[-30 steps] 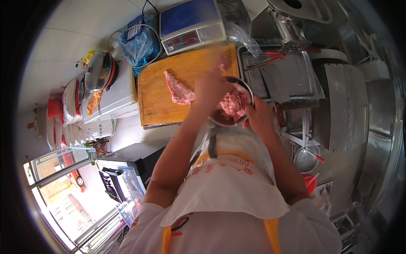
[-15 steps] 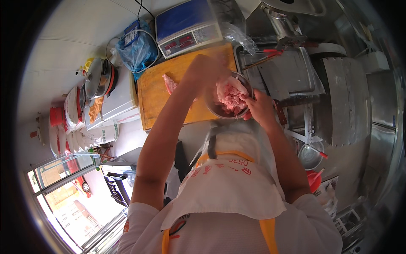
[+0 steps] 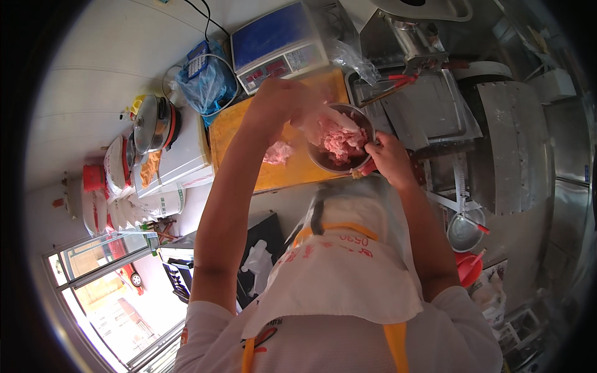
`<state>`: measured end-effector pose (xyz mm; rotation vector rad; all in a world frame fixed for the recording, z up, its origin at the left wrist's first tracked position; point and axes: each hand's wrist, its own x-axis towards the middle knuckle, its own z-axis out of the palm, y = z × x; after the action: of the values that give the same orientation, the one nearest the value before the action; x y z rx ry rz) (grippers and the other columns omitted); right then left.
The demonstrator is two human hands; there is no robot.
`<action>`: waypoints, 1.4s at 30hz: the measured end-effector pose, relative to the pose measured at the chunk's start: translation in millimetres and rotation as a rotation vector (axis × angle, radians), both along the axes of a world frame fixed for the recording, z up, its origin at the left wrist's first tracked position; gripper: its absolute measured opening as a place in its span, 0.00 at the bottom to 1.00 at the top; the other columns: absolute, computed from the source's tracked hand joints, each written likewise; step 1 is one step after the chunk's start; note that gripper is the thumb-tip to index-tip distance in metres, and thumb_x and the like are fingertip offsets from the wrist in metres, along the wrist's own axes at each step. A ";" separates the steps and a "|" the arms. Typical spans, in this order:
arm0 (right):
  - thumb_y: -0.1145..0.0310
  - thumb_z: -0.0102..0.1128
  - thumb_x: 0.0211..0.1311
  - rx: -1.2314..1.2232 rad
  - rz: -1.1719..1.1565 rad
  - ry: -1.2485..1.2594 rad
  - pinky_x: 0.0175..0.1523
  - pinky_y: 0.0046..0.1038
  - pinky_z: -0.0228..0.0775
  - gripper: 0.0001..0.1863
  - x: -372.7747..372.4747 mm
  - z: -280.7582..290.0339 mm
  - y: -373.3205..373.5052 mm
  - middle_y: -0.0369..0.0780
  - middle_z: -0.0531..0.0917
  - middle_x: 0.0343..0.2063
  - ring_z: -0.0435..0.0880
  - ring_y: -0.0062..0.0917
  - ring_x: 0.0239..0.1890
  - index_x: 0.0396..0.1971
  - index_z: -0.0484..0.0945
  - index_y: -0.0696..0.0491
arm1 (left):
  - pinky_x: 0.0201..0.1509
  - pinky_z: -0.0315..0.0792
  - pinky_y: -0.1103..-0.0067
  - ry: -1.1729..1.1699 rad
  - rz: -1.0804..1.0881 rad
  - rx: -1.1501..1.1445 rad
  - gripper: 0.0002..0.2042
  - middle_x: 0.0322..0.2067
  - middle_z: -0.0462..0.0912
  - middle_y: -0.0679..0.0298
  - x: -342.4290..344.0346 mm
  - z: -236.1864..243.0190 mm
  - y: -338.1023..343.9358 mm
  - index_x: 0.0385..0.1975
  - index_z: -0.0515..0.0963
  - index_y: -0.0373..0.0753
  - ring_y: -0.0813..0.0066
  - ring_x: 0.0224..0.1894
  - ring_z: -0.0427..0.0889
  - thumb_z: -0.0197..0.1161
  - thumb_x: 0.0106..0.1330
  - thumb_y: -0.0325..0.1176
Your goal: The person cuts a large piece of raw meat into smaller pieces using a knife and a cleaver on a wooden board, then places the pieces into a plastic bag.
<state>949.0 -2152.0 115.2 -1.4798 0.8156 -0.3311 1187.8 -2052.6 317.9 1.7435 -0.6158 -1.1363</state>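
Observation:
My right hand [image 3: 390,156] grips the near right rim of a round metal bowl [image 3: 319,159], thumb over the edge. Pink minced or chopped raw meat [image 3: 344,144] fills much of the bowl. A reddish piece with a yellowish tip [image 3: 365,168] shows under my right fingers; its kind is unclear. My left hand [image 3: 280,104] is raised over the wooden cutting board [image 3: 236,149], its fingers smeared by motion. Pale, blurred material [image 3: 311,121] stretches between it and the bowl. On the board, below my left wrist, lies another lump of raw meat [image 3: 278,153].
A blue-topped scale [image 3: 273,37] stands behind the board, beside a blue plastic bag [image 3: 208,84]. Right of the board are a metal tray [image 3: 429,102], red-handled tool [image 3: 401,81] and metal meat grinder [image 3: 413,43]. A lidded pan [image 3: 149,124] sits at left.
My left hand has moved left, away from the bowl, and pale material now trails beside it. The lump on the board shows more plainly. My right hand stays on the rim.

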 end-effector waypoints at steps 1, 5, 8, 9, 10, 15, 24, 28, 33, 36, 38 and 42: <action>0.68 0.57 0.61 -0.036 0.006 0.020 0.42 0.42 0.75 0.14 0.1 -0.7 0.9 0.58 0.83 0.31 0.84 0.55 0.36 0.37 0.80 0.64 | 0.27 0.68 0.80 0.001 0.016 -0.017 0.07 0.24 0.80 0.62 -3.3 2.2 1.0 0.28 0.82 0.28 0.77 0.24 0.76 0.62 0.54 0.25; 0.67 0.58 0.60 -0.134 0.017 0.061 0.42 0.43 0.75 0.13 3.7 -7.4 3.9 0.58 0.82 0.30 0.83 0.55 0.36 0.36 0.80 0.64 | 0.32 0.72 0.80 -0.015 0.011 -0.071 0.10 0.27 0.82 0.62 -18.0 25.2 -0.9 0.33 0.83 0.27 0.76 0.27 0.79 0.63 0.53 0.25; 0.68 0.58 0.61 -0.029 0.000 0.019 0.41 0.42 0.75 0.13 8.9 0.5 8.6 0.56 0.83 0.30 0.85 0.52 0.36 0.37 0.80 0.63 | 0.35 0.73 0.80 -0.068 -0.021 -0.086 0.10 0.28 0.82 0.62 -20.1 24.3 2.7 0.34 0.83 0.27 0.76 0.28 0.79 0.64 0.54 0.25; 0.68 0.58 0.62 0.043 -0.008 0.008 0.41 0.42 0.75 0.13 9.0 5.6 8.8 0.55 0.84 0.30 0.85 0.51 0.36 0.38 0.80 0.63 | 0.36 0.74 0.80 -0.089 -0.028 -0.088 0.10 0.28 0.82 0.62 -20.2 23.3 4.6 0.34 0.83 0.27 0.77 0.29 0.80 0.64 0.54 0.25; 0.68 0.58 0.62 0.115 -0.021 -0.002 0.41 0.42 0.75 0.13 9.1 9.6 8.5 0.54 0.84 0.30 0.86 0.50 0.35 0.38 0.80 0.63 | 0.36 0.74 0.80 -0.095 -0.022 -0.082 0.09 0.28 0.82 0.63 -21.4 24.5 3.9 0.34 0.83 0.28 0.77 0.29 0.80 0.64 0.54 0.25; 0.70 0.58 0.62 0.306 -0.045 -0.035 0.41 0.41 0.77 0.12 5.2 24.8 11.3 0.53 0.84 0.30 0.88 0.48 0.34 0.37 0.80 0.65 | 0.37 0.74 0.81 -0.080 -0.021 -0.116 0.08 0.28 0.83 0.63 -31.5 48.7 -2.0 0.32 0.82 0.29 0.77 0.29 0.80 0.64 0.55 0.26; 0.71 0.58 0.63 0.173 -0.007 0.022 0.42 0.38 0.77 0.12 -1.9 1.9 11.1 0.51 0.85 0.28 0.89 0.41 0.35 0.39 0.80 0.65 | 0.34 0.75 0.78 0.007 0.093 -0.131 0.08 0.28 0.83 0.61 -9.2 10.6 5.6 0.35 0.81 0.28 0.73 0.28 0.81 0.63 0.57 0.25; 0.71 0.57 0.64 0.026 -0.013 0.059 0.45 0.38 0.76 0.11 -5.0 32.3 10.0 0.50 0.86 0.29 0.88 0.39 0.36 0.39 0.81 0.63 | 0.34 0.74 0.79 0.076 0.135 -0.163 0.07 0.27 0.81 0.60 -32.0 21.7 9.7 0.32 0.81 0.28 0.73 0.27 0.80 0.63 0.58 0.26; 0.74 0.56 0.63 0.272 -0.036 -0.063 0.30 0.34 0.81 0.10 -0.6 32.0 14.8 0.46 0.86 0.26 0.89 0.33 0.21 0.38 0.81 0.65 | 0.33 0.75 0.78 -0.255 -0.293 -0.182 0.07 0.27 0.81 0.59 -19.9 27.0 12.1 0.33 0.82 0.28 0.72 0.27 0.80 0.63 0.57 0.25; 0.74 0.56 0.63 0.172 -0.016 -0.019 0.30 0.34 0.81 0.09 -6.1 22.1 12.7 0.46 0.86 0.25 0.89 0.34 0.20 0.36 0.80 0.65 | 0.35 0.75 0.78 0.457 -0.018 -0.204 0.08 0.28 0.82 0.59 -22.2 34.3 8.2 0.34 0.83 0.29 0.72 0.28 0.81 0.62 0.56 0.24; 0.74 0.56 0.63 0.127 -0.012 -0.005 0.29 0.33 0.81 0.09 -4.9 35.9 14.2 0.45 0.86 0.25 0.89 0.34 0.20 0.36 0.80 0.65 | 0.36 0.76 0.78 0.751 0.027 -0.205 0.08 0.28 0.83 0.59 -24.1 38.9 13.0 0.34 0.83 0.29 0.72 0.28 0.81 0.61 0.56 0.23; 0.74 0.56 0.64 0.187 -0.033 -0.068 0.28 0.32 0.80 0.09 -5.1 8.3 11.9 0.45 0.86 0.24 0.89 0.34 0.20 0.36 0.80 0.64 | 0.37 0.76 0.79 0.745 0.096 -0.218 0.08 0.29 0.83 0.60 -15.3 18.0 14.4 0.34 0.83 0.29 0.73 0.30 0.82 0.60 0.55 0.22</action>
<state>943.9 -2140.1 123.4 -1.2752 0.7956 -0.3192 1172.5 -2038.1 335.9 1.0369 -0.1805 -1.4654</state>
